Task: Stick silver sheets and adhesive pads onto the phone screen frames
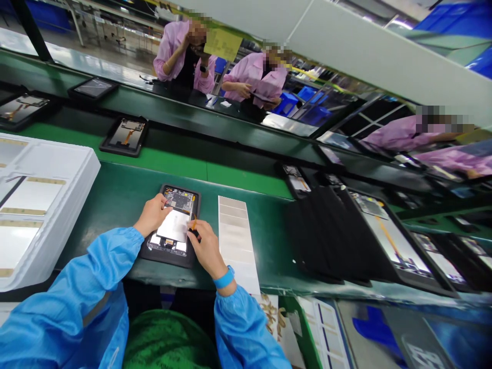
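Observation:
An opened tablet in a black frame (172, 201) lies on the green conveyor belt (115, 215), with its circuit board showing at the far end. A white sheet (173, 225) covers its middle. My left hand (152, 215) rests on that sheet's left side. My right hand (207, 248) is at the tablet's right edge, its fingertips pinching a thin orange flex cable (194, 222). My fingers hide part of the cable and a small black piece beneath it. A long strip of pale label sheet (234, 241) lies just right of my right hand.
A white foam tray (38, 205) with tan strips stands at the left. A stack of black tablet frames (330, 230) and more tablets lie on the belt to the right. Across the line, co-workers in pink smocks (253, 77) stand beside blue bins (288, 102).

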A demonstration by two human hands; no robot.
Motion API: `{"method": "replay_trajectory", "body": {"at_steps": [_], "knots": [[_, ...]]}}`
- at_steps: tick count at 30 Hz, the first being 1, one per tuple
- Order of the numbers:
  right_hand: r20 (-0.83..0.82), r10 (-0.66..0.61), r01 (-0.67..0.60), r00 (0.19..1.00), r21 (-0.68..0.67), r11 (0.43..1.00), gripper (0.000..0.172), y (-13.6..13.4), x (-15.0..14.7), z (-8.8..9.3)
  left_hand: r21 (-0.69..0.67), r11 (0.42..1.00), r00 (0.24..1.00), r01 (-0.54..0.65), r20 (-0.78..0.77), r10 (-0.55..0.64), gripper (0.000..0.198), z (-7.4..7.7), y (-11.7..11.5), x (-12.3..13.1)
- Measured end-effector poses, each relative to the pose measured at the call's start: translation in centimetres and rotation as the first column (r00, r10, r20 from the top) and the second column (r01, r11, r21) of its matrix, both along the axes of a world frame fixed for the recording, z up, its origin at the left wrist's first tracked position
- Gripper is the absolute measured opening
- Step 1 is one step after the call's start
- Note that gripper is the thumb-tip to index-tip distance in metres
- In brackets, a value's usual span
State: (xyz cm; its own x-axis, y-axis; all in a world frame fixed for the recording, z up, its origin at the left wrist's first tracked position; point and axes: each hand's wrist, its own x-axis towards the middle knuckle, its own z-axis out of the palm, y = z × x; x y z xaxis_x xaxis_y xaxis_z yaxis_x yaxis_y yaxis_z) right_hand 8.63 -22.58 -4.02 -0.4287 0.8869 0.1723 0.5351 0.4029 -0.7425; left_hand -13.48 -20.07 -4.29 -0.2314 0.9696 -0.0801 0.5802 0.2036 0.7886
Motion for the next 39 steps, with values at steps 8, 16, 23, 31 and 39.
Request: {"method": "replay_trajectory", "body": {"at_steps": [8,16,23,31,39], "knots": [[0.066,0.05,-0.052,0.997,0.039,0.998,0.022,-0.18,-0.51,-0.12,0.01,1.0,0.999,0.02,-0.044,-0.019,0.013,-0.06,-0.14,0.12],[0.108,0.058,-0.063,0.992,0.043,0.997,0.023,-0.41,-0.79,0.06,0.016,0.999,0.994,0.043,-0.1,-0.041,0.011,-0.14,-0.07,-0.09],[0.074,0.055,-0.056,0.996,0.002,0.998,0.023,-0.03,-0.64,0.16,-0.01,0.999,0.994,0.041,-0.098,-0.042,0.01,-0.09,0.28,-0.15],[0.122,0.053,-0.053,0.991,-0.003,0.999,0.028,0.14,-0.69,-0.12,-0.007,0.998,0.989,0.059,-0.132,-0.06,0.011,-0.03,-0.17,-0.15],[0.167,0.046,-0.049,0.985,0.012,0.999,0.031,0.12,-0.82,-0.44,-0.026,0.996,0.973,0.082,-0.213,-0.086,0.01,0.56,-0.58,0.3]]}}
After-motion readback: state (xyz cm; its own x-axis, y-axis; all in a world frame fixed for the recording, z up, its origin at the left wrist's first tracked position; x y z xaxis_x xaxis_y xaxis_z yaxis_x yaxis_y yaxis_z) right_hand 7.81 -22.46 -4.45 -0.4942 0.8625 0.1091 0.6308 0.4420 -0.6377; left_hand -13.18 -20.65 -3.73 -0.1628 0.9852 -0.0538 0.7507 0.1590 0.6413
